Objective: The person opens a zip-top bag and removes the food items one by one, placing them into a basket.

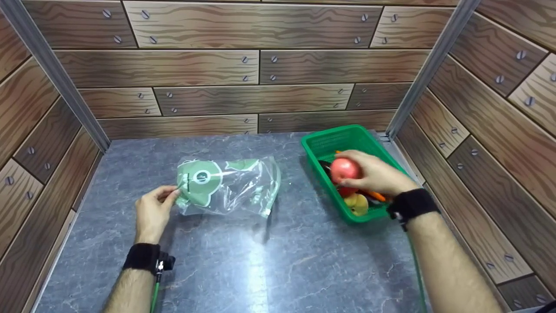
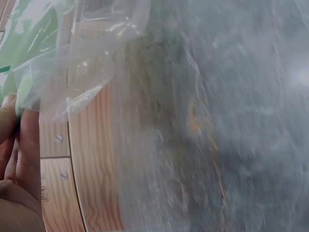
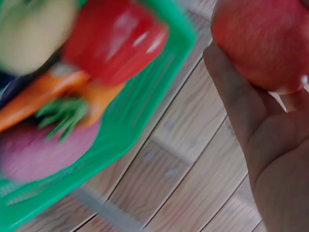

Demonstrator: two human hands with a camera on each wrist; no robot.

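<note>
A clear plastic bag (image 1: 234,191) with a green cartoon print lies flat on the table. At its left end, my left hand (image 1: 153,213) pinches the edge between thumb and fingers; the left wrist view shows the same grip on the film (image 2: 91,63). Over the green basket (image 1: 310,150), my right hand (image 1: 375,174) holds a round red fruit (image 1: 345,169), its fingers and thumb around the sides. Seen from the right wrist, the red fruit is clear of the basket's contents, which include a red bell pepper (image 3: 116,41), carrots (image 3: 43,99) and a pink oval item (image 3: 53,150).
A yellowish fruit (image 1: 357,203) lies at the basket's near end, with a dark item (image 1: 325,167) by its left wall. Wood-patterned panels (image 1: 260,65) enclose the grey marbled table (image 1: 304,269) at the back and both sides. A green cable (image 1: 417,269) trails from the right wrist.
</note>
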